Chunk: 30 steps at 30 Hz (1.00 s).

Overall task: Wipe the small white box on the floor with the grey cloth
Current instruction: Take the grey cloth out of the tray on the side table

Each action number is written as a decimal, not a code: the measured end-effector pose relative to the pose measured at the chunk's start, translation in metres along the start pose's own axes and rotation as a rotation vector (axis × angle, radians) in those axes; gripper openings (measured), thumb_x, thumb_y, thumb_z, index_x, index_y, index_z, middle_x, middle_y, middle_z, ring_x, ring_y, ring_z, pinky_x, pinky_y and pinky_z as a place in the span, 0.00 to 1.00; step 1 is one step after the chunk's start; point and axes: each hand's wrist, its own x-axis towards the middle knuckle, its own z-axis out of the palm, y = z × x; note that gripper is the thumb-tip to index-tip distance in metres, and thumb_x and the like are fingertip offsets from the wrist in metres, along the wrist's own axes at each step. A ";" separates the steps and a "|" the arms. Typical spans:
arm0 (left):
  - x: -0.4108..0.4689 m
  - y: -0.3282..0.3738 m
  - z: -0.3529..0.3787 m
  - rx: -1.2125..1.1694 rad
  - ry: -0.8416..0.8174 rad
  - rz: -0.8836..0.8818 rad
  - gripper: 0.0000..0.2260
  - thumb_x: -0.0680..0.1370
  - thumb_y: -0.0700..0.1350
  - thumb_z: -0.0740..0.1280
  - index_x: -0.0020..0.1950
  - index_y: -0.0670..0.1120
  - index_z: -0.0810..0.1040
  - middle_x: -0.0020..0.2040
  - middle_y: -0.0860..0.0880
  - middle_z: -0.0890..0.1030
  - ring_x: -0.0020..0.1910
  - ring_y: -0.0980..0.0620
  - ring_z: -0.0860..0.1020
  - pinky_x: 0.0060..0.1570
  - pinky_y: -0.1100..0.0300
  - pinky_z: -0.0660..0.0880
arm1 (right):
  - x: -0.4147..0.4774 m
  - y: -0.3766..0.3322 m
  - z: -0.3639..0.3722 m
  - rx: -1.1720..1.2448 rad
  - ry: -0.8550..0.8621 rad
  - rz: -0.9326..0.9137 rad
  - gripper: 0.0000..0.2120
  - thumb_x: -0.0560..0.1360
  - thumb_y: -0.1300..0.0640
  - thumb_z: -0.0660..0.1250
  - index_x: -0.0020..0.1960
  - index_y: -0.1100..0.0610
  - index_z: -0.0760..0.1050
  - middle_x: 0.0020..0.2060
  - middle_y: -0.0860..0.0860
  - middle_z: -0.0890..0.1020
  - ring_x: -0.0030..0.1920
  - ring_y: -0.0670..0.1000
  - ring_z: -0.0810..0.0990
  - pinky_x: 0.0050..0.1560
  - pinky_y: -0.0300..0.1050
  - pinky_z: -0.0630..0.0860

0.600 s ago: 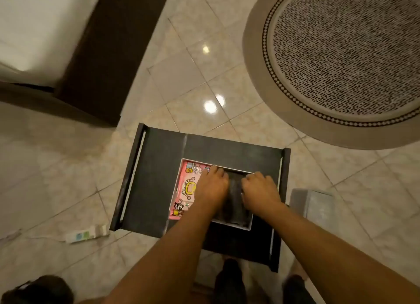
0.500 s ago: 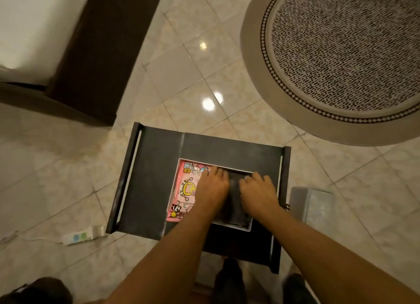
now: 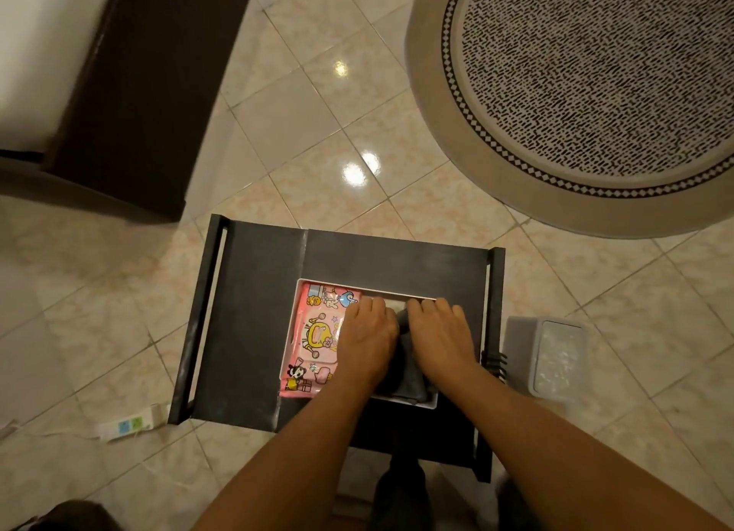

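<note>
Head view, left hand [image 3: 367, 338] and right hand [image 3: 439, 334] pressed flat on grey cloth [image 3: 407, 371], inside white box [image 3: 431, 403], pink packet [image 3: 313, 336] beside them.

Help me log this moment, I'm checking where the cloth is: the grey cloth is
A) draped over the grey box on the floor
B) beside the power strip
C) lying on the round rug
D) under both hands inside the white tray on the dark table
D: the grey cloth lies bunched in the white tray on the dark table, with the left hand and right hand pressed on it.
</note>
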 end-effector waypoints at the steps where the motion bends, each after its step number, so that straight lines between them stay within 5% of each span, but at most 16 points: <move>1: -0.001 -0.001 -0.003 -0.024 0.027 -0.010 0.02 0.78 0.43 0.66 0.47 0.45 0.75 0.45 0.45 0.75 0.42 0.49 0.66 0.45 0.55 0.68 | -0.002 0.000 0.000 0.024 -0.013 0.009 0.19 0.79 0.57 0.64 0.69 0.55 0.69 0.64 0.56 0.76 0.64 0.57 0.72 0.62 0.49 0.70; 6: -0.017 -0.006 -0.031 -0.143 0.085 -0.003 0.11 0.68 0.44 0.76 0.44 0.44 0.77 0.48 0.43 0.77 0.47 0.45 0.73 0.48 0.49 0.71 | -0.015 0.000 -0.019 0.099 -0.012 0.042 0.15 0.77 0.57 0.67 0.63 0.53 0.75 0.59 0.56 0.76 0.60 0.57 0.73 0.54 0.48 0.74; 9: -0.028 -0.013 -0.055 -0.384 0.051 -0.036 0.09 0.70 0.43 0.73 0.41 0.48 0.73 0.42 0.48 0.78 0.44 0.49 0.74 0.58 0.47 0.70 | -0.024 0.008 -0.039 0.128 0.013 -0.044 0.12 0.70 0.56 0.71 0.53 0.51 0.79 0.57 0.52 0.72 0.59 0.55 0.69 0.53 0.49 0.71; 12: -0.037 -0.016 -0.087 -0.743 -0.022 -0.124 0.11 0.70 0.44 0.72 0.38 0.51 0.69 0.36 0.52 0.77 0.38 0.50 0.75 0.43 0.57 0.73 | -0.040 0.025 -0.071 0.421 -0.127 -0.095 0.05 0.69 0.60 0.67 0.41 0.50 0.74 0.46 0.52 0.79 0.49 0.55 0.76 0.47 0.51 0.74; 14: -0.042 -0.015 -0.110 -0.928 -0.016 -0.174 0.10 0.71 0.43 0.75 0.43 0.52 0.73 0.40 0.52 0.80 0.40 0.52 0.78 0.38 0.62 0.75 | -0.049 0.042 -0.095 0.622 -0.180 -0.082 0.10 0.70 0.61 0.66 0.36 0.51 0.68 0.37 0.52 0.78 0.38 0.54 0.76 0.38 0.49 0.71; 19: -0.047 -0.005 -0.151 -1.428 -0.114 -0.313 0.10 0.71 0.44 0.77 0.47 0.42 0.80 0.45 0.45 0.84 0.47 0.47 0.82 0.47 0.54 0.80 | -0.080 0.099 -0.146 0.956 -0.179 -0.089 0.11 0.71 0.62 0.70 0.40 0.52 0.69 0.39 0.52 0.77 0.42 0.52 0.77 0.42 0.49 0.76; 23: -0.046 0.040 -0.167 -1.739 -0.151 -0.412 0.15 0.72 0.44 0.74 0.54 0.38 0.80 0.51 0.40 0.84 0.55 0.40 0.81 0.57 0.49 0.77 | -0.105 0.151 -0.165 1.237 -0.146 -0.033 0.05 0.75 0.62 0.70 0.47 0.58 0.73 0.48 0.58 0.82 0.48 0.58 0.83 0.36 0.42 0.79; 28: -0.027 0.127 -0.176 -2.176 -0.013 -0.458 0.17 0.72 0.34 0.73 0.60 0.38 0.76 0.58 0.35 0.80 0.56 0.39 0.81 0.50 0.50 0.79 | -0.124 0.218 -0.160 1.439 -0.088 0.039 0.10 0.75 0.65 0.70 0.55 0.62 0.73 0.50 0.62 0.83 0.50 0.63 0.84 0.42 0.54 0.81; 30: -0.016 0.158 -0.171 -2.281 0.006 -0.488 0.21 0.69 0.35 0.75 0.61 0.38 0.76 0.59 0.34 0.80 0.58 0.36 0.80 0.55 0.44 0.78 | -0.126 0.246 -0.149 1.524 -0.068 0.058 0.11 0.75 0.67 0.69 0.56 0.62 0.73 0.50 0.63 0.83 0.49 0.62 0.84 0.43 0.56 0.81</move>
